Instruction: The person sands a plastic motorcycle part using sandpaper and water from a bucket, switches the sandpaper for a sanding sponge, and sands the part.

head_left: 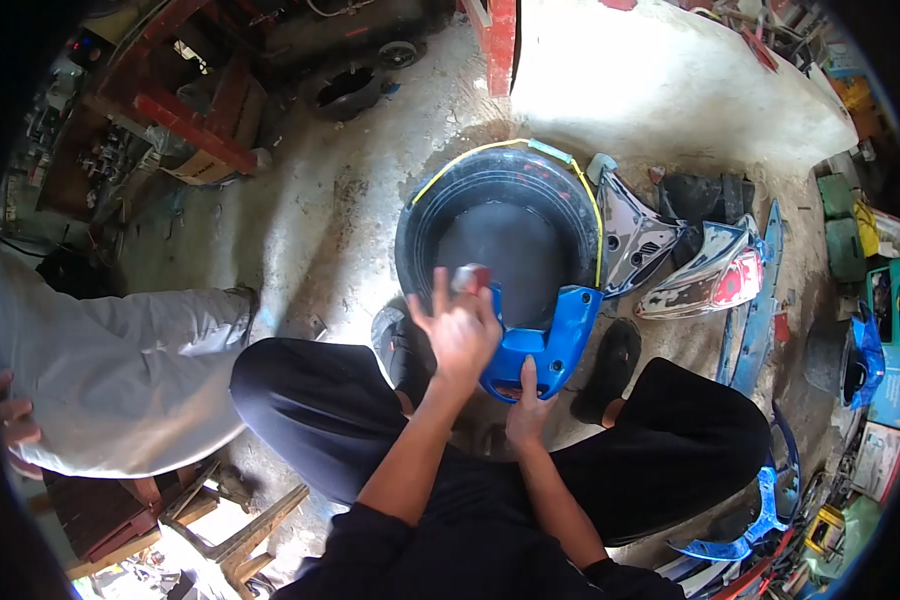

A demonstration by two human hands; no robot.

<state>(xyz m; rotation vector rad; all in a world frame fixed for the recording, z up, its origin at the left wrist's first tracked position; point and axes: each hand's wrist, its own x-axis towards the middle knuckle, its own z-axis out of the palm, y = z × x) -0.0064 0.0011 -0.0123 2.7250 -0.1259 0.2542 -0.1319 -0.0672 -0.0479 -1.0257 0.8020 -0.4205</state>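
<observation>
A glossy blue plastic motorcycle body panel [542,362] rests over the near rim of a large black tub [407,235] with greyish water in it. My right hand [528,418] grips the panel's near edge, its thumb lying on top. Above the panel's left arm is my left hand [462,338], slightly blurred. Its thumb side is closed on a small red-and-white piece [473,279], whose kind I cannot tell, while other fingers stick out. A yellow cord [470,152] with a pale sleeve runs along the tub's far rim.
Right of the tub lie a grey-and-black panel [638,235], a white-and-red panel [715,275] and a long blue strip [760,310]. A person's grey-trousered leg [130,360] is at left. More blue parts [760,520] lie lower right. A red frame [195,130] stands upper left.
</observation>
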